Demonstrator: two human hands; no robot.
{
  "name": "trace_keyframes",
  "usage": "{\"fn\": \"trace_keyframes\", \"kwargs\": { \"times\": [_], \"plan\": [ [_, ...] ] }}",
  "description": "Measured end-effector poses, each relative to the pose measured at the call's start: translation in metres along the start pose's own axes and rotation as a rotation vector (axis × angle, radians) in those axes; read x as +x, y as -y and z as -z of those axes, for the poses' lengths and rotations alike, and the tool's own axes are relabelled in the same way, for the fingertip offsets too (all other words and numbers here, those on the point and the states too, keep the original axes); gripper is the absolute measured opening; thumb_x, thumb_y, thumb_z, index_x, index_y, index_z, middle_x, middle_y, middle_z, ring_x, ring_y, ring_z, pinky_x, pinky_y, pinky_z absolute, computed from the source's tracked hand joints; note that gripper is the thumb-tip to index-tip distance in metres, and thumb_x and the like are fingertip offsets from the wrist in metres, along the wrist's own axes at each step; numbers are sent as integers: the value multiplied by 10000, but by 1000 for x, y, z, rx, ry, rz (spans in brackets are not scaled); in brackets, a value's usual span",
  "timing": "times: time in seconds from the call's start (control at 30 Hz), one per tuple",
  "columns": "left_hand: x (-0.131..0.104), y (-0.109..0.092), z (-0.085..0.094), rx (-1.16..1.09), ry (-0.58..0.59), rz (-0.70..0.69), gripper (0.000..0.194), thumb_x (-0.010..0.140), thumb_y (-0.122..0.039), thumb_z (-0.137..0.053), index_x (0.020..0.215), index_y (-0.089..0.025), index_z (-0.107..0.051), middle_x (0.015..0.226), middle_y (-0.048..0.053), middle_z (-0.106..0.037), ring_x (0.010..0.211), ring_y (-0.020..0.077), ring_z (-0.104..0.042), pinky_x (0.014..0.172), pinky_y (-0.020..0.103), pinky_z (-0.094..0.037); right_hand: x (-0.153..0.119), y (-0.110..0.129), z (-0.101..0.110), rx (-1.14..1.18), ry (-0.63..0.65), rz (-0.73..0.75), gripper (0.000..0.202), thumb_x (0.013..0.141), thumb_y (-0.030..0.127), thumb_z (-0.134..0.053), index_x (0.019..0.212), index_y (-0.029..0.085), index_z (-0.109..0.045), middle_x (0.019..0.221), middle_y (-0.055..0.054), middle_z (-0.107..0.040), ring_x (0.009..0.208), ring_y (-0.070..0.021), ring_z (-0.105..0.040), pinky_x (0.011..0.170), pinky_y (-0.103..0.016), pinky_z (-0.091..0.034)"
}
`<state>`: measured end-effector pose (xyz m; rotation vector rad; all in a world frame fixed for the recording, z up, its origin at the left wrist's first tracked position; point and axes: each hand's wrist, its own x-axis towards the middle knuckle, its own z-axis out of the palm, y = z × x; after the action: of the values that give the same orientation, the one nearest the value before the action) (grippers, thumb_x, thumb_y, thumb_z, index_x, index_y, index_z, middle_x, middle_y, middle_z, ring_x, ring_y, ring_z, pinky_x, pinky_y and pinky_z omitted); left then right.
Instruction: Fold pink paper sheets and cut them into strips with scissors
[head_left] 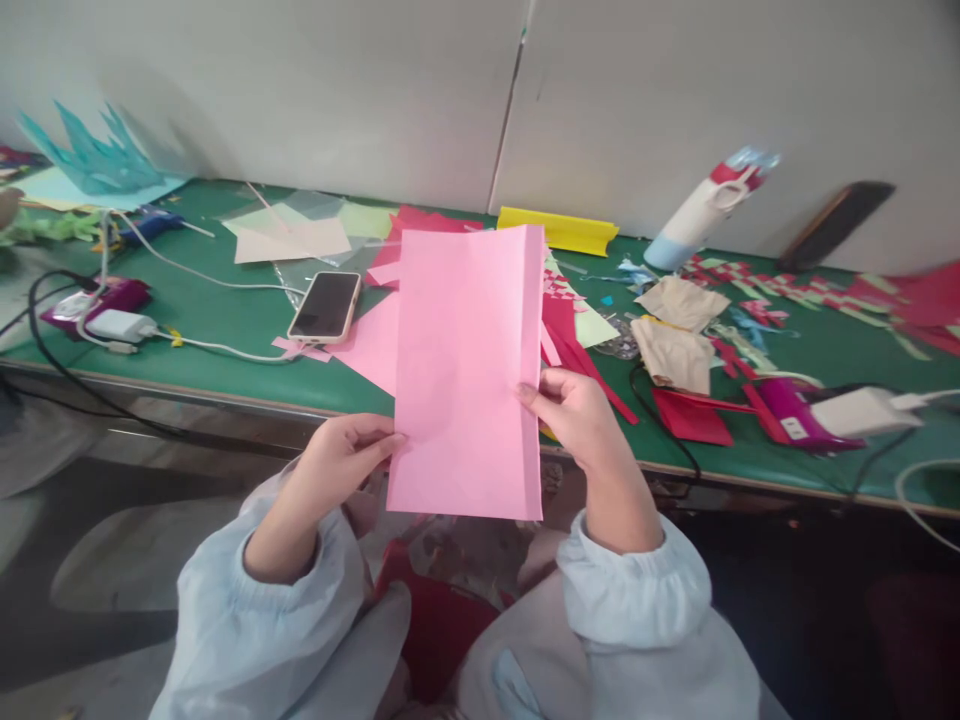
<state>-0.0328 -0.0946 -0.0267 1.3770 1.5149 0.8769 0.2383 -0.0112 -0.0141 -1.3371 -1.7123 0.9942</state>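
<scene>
A sheet of pink paper (465, 370) is held up before me, over the table's front edge, with a crease running down near its right side. My left hand (341, 465) pinches the lower left edge between thumb and fingers. On the right edge, around mid-height, my right hand (574, 410) grips the creased strip, thumb in front and fingers behind. Behind the sheet, partly hidden by it, lie more pink paper (371, 340) and red paper strips (581, 350). A phone (325, 306) with a cable lies on the table left of the sheet.
The green table (225, 340) runs along a grey wall. A yellow folded piece (559, 232), a white bottle (705, 210) and a leaning dark slab (836, 225) stand at the back. Purple power strips (112, 300) with cables lie on both sides. Beige cloth gloves (675, 350) lie right.
</scene>
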Motion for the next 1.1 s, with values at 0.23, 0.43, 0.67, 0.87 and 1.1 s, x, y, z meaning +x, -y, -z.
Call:
{"fn": "trace_keyframes", "kwargs": {
  "times": [0.23,0.43,0.67,0.87,1.1],
  "plan": [
    [-1,0,-2,-27,48,15,273,792,-418,-650,847,-165,-737,763,34,-692,699,158,-603,671,276,-514,-1,-2,5,73,36,-33,305,764,459,-656,722,158,-623,699,-28,-624,630,-153,-541,587,-264,-421],
    [-1,-1,-1,-18,65,-10,262,794,-412,-644,814,-164,-729,806,47,-702,723,172,-619,676,289,-522,-1,-4,7,60,31,-54,294,758,440,-669,778,147,-662,762,-48,-685,675,-173,-594,604,-274,-450],
    [-1,-2,0,123,41,-47,283,815,-430,-598,804,-168,-702,799,38,-695,736,175,-607,675,280,-483,-4,-3,10,97,103,-94,322,742,431,-692,910,157,-714,909,-75,-743,788,-215,-675,684,-310,-524],
    [5,-10,14,301,-131,-89,236,820,-344,-524,928,-180,-656,863,28,-704,782,179,-625,709,271,-463,-10,12,27,-49,534,-258,241,745,385,-690,711,148,-712,698,-69,-732,639,-173,-668,570,-248,-494],
    [49,-38,41,715,-2,-212,321,824,-288,-408,961,-195,-684,992,54,-730,888,224,-646,782,307,-454,-20,31,50,-53,761,-231,272,791,404,-649,693,153,-687,632,-48,-695,557,-126,-621,479,-205,-404]
  ]
}}
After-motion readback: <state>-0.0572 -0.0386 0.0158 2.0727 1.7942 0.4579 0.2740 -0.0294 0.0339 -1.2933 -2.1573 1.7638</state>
